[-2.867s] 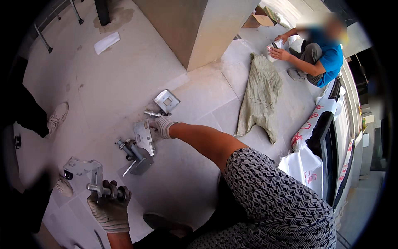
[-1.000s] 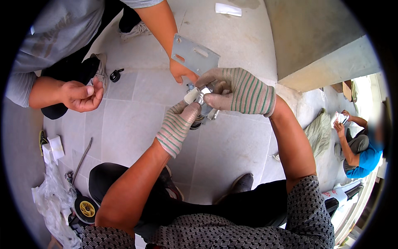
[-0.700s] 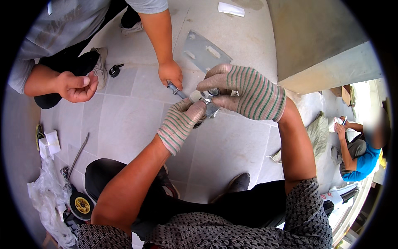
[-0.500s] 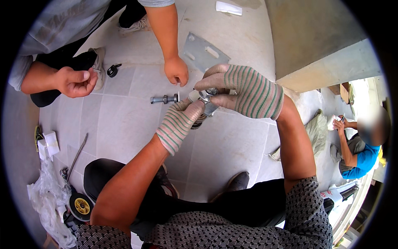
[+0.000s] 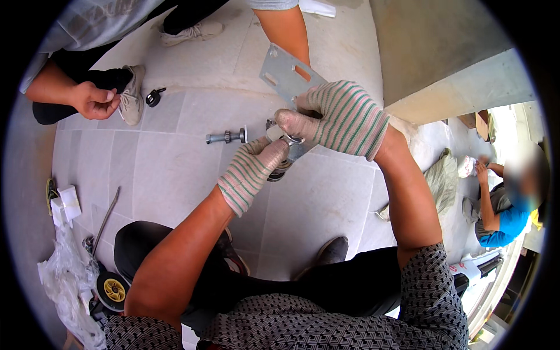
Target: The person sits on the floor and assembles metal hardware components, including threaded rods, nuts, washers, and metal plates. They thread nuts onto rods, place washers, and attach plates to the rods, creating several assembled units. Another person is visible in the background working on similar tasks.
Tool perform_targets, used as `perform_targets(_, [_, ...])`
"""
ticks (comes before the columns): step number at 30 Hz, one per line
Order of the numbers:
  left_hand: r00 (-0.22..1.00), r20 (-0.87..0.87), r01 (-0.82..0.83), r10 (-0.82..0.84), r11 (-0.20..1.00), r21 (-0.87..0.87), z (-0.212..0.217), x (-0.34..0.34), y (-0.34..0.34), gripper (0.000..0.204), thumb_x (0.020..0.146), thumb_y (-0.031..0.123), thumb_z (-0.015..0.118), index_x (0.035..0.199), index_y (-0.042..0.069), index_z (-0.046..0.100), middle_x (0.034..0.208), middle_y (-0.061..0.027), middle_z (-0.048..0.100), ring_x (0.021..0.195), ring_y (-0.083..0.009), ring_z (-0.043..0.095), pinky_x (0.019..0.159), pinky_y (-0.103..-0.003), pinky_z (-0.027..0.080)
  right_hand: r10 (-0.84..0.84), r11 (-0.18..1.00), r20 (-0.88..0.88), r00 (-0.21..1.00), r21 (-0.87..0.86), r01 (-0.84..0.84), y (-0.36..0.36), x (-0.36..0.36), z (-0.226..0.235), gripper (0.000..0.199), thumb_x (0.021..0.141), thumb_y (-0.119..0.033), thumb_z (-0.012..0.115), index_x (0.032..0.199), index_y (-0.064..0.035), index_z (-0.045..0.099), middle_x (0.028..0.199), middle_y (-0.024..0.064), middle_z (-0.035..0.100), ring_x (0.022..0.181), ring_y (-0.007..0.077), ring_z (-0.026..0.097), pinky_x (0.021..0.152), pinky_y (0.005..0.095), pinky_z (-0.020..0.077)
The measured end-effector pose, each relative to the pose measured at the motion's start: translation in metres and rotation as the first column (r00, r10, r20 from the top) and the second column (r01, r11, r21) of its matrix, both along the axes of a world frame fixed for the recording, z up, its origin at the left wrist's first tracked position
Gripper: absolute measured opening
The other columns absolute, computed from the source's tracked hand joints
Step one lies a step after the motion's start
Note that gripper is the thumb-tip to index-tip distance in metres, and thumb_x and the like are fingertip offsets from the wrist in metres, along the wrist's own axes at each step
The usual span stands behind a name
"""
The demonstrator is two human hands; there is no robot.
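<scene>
My left hand (image 5: 248,172), in a striped knit glove with a coated palm, is closed on a shiny metal fitting (image 5: 296,139), thumb pressed against it. Below the thumb a dark round part (image 5: 281,171) shows. Just above and to the right, my right hand (image 5: 344,119), gloved alike, has curled fingers and a thumb reaching over the fitting; what they hold, if anything, is hidden. A grey metal plate (image 5: 284,71) with slots stretches out beyond my right hand. How it joins the fitting is covered by my gloves.
A bolt with a ribbed collar (image 5: 226,136) lies left of my hands. Across from me a person's hand (image 5: 96,100) hovers; their other arm (image 5: 286,32) passes behind the plate. A black ring-shaped item (image 5: 154,97), metal rod (image 5: 107,219), wheel (image 5: 112,289) and plastic wrap (image 5: 67,274) lie leftward.
My right hand has shifted slightly left and its grip around the fitting has changed. The other person's right-hand arm in view has moved rightward, behind the plate. My left hand stays on the fitting.
</scene>
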State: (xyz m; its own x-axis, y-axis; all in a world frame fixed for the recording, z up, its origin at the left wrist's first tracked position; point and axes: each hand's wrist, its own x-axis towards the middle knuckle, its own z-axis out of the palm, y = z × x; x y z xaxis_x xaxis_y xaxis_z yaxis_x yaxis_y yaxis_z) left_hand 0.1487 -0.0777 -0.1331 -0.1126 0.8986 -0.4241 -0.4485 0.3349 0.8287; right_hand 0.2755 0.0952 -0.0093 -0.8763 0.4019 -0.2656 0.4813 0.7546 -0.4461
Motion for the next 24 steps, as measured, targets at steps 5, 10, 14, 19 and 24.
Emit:
perform_targets(5, [0.994, 0.077, -0.087, 0.083, 0.995, 0.045, 0.003, 0.004, 0.003, 0.045, 0.099, 0.033, 0.070, 0.130, 0.001, 0.066, 0.114, -0.0017, 0.071, 0.102, -0.0072, 0.065, 0.092, -0.025, 0.052, 0.049, 0.975, -0.288, 0.956, -0.195, -0.109, 0.007, 0.016, -0.006, 0.034, 0.095, -0.032, 0.075, 0.107, -0.0002, 0.075, 0.084, 0.0092, 0.073, 0.078, 0.0182, 0.068, 0.073, 0.0327, 0.0558])
perform_targets(10, [0.992, 0.070, -0.101, 0.100, 0.995, 0.010, 0.004, 0.005, 0.003, 0.047, 0.098, 0.034, 0.070, 0.132, 0.001, 0.066, 0.114, -0.0016, 0.071, 0.102, -0.0071, 0.065, 0.093, -0.025, 0.052, 0.075, 0.954, -0.299, 0.951, -0.257, -0.156, 0.011, 0.017, -0.012, 0.032, 0.094, -0.026, 0.075, 0.116, -0.0031, 0.073, 0.092, 0.0113, 0.073, 0.078, 0.0209, 0.069, 0.075, 0.0342, 0.0570])
perform_targets(14, [0.990, 0.073, -0.118, 0.117, 0.993, 0.011, 0.004, 0.007, 0.003, 0.048, 0.097, 0.036, 0.071, 0.130, 0.001, 0.067, 0.112, -0.0013, 0.071, 0.100, -0.0062, 0.064, 0.090, -0.024, 0.052, 0.045, 0.958, -0.303, 0.952, -0.258, -0.128, 0.014, 0.020, -0.009, 0.028, 0.092, -0.018, 0.077, 0.116, -0.0048, 0.074, 0.099, 0.0060, 0.072, 0.080, 0.0159, 0.065, 0.074, 0.0320, 0.0552])
perform_targets(19, [0.996, 0.043, -0.076, 0.077, 0.997, -0.019, 0.004, 0.003, 0.003, 0.041, 0.099, 0.037, 0.069, 0.124, 0.004, 0.069, 0.107, 0.0005, 0.070, 0.096, -0.0064, 0.062, 0.088, -0.025, 0.049, 0.188, 0.972, -0.497, 0.847, -0.030, -0.233, 0.006, 0.017, -0.011, 0.025, 0.093, -0.023, 0.075, 0.112, -0.0066, 0.073, 0.092, 0.0140, 0.070, 0.085, 0.0323, 0.069, 0.085, 0.0391, 0.0555])
perform_targets(24, [0.995, 0.032, -0.090, 0.091, 0.996, -0.018, 0.004, 0.003, 0.005, 0.029, 0.103, 0.036, 0.064, 0.114, 0.009, 0.069, 0.103, 0.0025, 0.066, 0.094, -0.0076, 0.058, 0.086, -0.029, 0.047, 0.318, 0.942, -0.541, 0.778, 0.090, -0.323, -0.004, 0.008, -0.019, 0.021, 0.092, -0.019, 0.074, 0.110, -0.0076, 0.072, 0.098, 0.0125, 0.068, 0.095, 0.0350, 0.066, 0.084, 0.0430, 0.0546])
